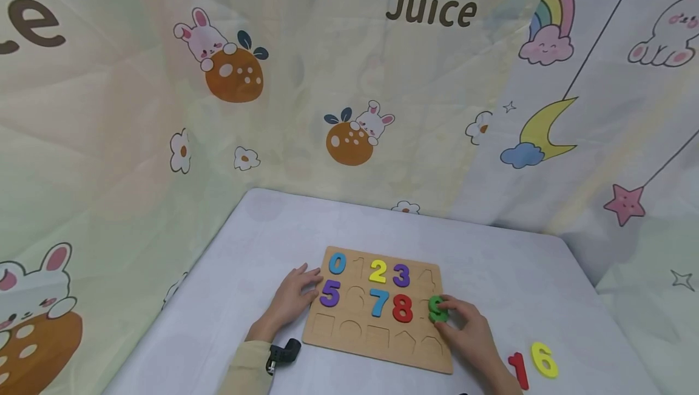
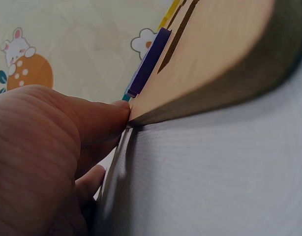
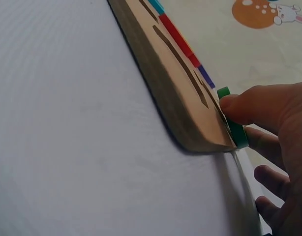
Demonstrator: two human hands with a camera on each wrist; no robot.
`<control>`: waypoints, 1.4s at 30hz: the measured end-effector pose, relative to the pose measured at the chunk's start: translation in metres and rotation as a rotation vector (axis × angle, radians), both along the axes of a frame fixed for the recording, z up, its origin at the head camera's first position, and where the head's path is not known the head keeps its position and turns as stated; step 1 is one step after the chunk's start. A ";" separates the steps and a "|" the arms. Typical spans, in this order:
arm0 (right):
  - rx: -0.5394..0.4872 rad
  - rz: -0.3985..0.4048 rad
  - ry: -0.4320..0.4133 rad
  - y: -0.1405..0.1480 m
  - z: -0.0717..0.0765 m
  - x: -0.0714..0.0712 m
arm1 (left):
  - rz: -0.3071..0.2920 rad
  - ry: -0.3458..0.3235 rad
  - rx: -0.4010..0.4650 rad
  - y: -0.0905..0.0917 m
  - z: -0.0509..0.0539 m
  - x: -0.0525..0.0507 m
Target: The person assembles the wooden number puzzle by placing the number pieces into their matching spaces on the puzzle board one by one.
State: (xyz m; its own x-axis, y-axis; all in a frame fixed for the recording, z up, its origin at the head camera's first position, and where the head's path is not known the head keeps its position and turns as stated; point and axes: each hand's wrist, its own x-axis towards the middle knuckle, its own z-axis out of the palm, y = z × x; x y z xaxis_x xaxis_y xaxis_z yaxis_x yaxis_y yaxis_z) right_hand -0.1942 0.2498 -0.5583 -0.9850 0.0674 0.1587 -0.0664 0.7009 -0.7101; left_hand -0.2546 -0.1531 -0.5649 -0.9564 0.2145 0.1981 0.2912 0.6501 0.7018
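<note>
A wooden number board (image 1: pixel 357 315) lies flat on the table with cut-out recesses. My right hand (image 1: pixel 472 331) pinches a green number 9 (image 1: pixel 435 308) between thumb and fingers at the board's right edge. In the right wrist view the green piece (image 3: pixel 237 132) is tilted against that edge, over part of its recess. My left hand (image 1: pixel 290 299) touches the board's left edge with thumb and fingertips, beside the purple 5 (image 1: pixel 330 293). Also on the board are a blue 0 (image 1: pixel 337 263), yellow 2 (image 1: pixel 378 271), purple 3 (image 1: pixel 401 275), blue 7 (image 1: pixel 379 302) and red 8 (image 1: pixel 402 308).
To the right of the board, a red 1 (image 1: pixel 519 371) and a yellow 6 (image 1: pixel 544 360) lie on the white tabletop (image 1: pixel 306 219). Printed cloth (image 1: pixel 426 79) hangs behind and beside the table. A black wrist device (image 1: pixel 284 354) sits at the left sleeve.
</note>
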 end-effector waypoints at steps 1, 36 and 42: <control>0.005 0.003 -0.001 -0.001 0.000 0.000 | -0.001 0.002 -0.002 0.000 0.000 0.000; 0.084 0.061 -0.038 -0.013 0.003 0.003 | 0.004 -0.007 0.005 0.000 0.002 0.001; 0.060 0.067 -0.020 -0.015 0.003 0.005 | -0.004 -0.001 0.002 0.000 0.000 0.001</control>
